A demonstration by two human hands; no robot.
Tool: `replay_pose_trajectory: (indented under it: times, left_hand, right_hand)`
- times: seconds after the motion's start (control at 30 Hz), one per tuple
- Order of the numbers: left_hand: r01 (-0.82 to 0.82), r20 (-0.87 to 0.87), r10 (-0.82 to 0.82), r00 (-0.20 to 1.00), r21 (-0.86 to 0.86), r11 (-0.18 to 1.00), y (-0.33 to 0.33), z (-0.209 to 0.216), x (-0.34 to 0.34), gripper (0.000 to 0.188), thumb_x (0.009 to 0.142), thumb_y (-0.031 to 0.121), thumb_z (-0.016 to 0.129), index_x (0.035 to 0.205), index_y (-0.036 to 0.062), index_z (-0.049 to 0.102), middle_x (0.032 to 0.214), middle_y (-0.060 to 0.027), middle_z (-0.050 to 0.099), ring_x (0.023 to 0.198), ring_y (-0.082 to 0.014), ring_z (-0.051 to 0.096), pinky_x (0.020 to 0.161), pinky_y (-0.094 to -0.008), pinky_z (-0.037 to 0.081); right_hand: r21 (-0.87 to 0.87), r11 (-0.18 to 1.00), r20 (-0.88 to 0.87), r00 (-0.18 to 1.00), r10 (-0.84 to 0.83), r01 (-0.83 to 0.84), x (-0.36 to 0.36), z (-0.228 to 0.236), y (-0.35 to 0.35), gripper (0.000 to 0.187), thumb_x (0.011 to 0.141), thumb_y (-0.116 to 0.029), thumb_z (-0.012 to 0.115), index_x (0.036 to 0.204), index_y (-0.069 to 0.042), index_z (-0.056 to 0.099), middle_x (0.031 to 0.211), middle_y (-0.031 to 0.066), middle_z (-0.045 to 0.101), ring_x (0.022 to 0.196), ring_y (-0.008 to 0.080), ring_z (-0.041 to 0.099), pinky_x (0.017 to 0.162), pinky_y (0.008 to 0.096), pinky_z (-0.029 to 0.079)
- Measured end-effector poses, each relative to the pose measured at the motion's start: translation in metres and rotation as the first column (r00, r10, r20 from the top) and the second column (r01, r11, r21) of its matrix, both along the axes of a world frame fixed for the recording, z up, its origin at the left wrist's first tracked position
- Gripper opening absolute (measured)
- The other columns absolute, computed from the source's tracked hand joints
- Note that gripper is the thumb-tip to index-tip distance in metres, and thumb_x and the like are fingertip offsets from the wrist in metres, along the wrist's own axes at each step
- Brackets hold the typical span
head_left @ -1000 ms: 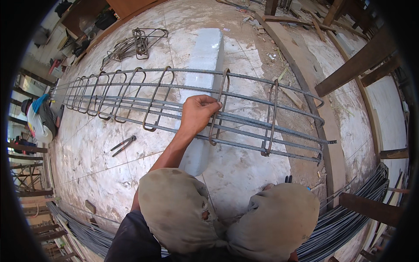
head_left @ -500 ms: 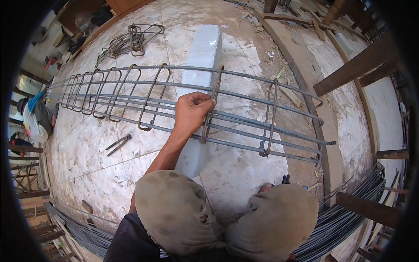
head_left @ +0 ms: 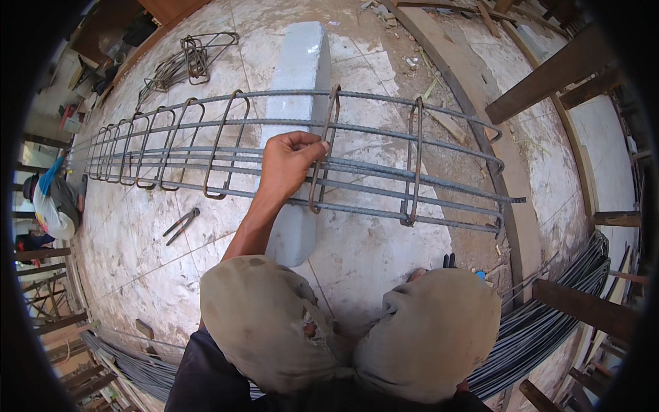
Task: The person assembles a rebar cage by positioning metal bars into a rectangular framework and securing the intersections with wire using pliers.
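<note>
- Stained, pale tiles cover most of the floor, giving way to brown dirt and a long wooden plank on the right.
- Across the middle stretches a rebar cage: ribbed grey bars running lengthwise through bent, rusty stirrups, narrowing toward the far left.
- Under the cage, crosswise to it, lies a long white block.
- Left hand: closed, with thumb and forefinger pinching one upright side of a stirrup, the second from the cage's right end. This stirrup stands slightly tilted around the bars, just beside the block's right edge.
- Right hand: outside the view, so I cannot tell whether it grips anything.
- Pincers rest on the tiles to the left of the forearm, apart from the cage.
- Beyond the cage, at upper left, sits a tangled pile of loose stirrups.
- Two bent knees in worn khaki trousers fill the lower middle; past the right knee, two dark prongs stick up, their kind unclear.
- At lower right curves a thick bundle of dark rods, close to wooden posts.
</note>
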State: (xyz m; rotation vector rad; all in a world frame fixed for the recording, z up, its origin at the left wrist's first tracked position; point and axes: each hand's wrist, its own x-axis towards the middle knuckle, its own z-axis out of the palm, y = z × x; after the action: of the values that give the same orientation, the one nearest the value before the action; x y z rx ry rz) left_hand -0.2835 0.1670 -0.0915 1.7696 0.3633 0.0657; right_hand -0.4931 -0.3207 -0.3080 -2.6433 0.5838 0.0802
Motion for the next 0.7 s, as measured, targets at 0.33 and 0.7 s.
replay_pose_trajectory:
  times: [0.33,0.7]
  left_hand:
    - [0.045,-0.035,-0.042,0.998,0.066,0.997,-0.002,0.005,0.002,0.024,0.086,0.015,0.081,0.098,-0.0058,0.078,0.079,-0.0072,0.075,0.070,-0.0089,0.065,0.066,-0.0259,0.050]
    - [0.115,-0.112,-0.099,0.989,0.140,0.984,0.009,0.012,-0.001,0.028,0.085,0.018,0.084,0.099,-0.0054,0.080,0.084,-0.0109,0.078,0.076,-0.0134,0.071,0.072,-0.0276,0.054]
  right_hand:
    - [-0.025,0.999,0.017,0.999,0.044,-0.044,-0.017,0.000,0.020,0.045,0.088,-0.020,0.062,0.129,0.000,0.062,0.139,0.0315,0.053,0.123,0.0505,0.053,0.102,0.0571,0.045]
    - [-0.041,0.997,0.049,0.996,0.069,-0.067,-0.002,0.005,0.015,0.046,0.088,-0.020,0.061,0.129,0.000,0.062,0.139,0.0319,0.053,0.122,0.0509,0.053,0.102,0.0578,0.045]
